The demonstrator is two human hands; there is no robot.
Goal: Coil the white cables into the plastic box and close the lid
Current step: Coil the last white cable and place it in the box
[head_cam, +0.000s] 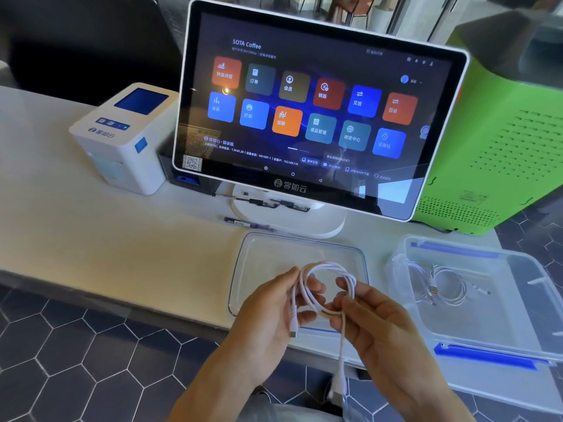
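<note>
Overhanging counter edge (170, 312): box (518, 303) (lid (262, 254) beside)

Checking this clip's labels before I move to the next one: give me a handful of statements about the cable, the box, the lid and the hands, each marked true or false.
1. Both hands hold the white cable. True: the left hand and the right hand both grip its loops.
2. The cable is fully coiled. False: one end hangs down loose below the hands.
3. The plastic box is empty. False: other white cables already lie inside it.
4. The lid is off the box. True: it lies flat on the counter, beside the box on its left.
5. The touchscreen is switched off. False: it shows rows of coloured app tiles.
</note>
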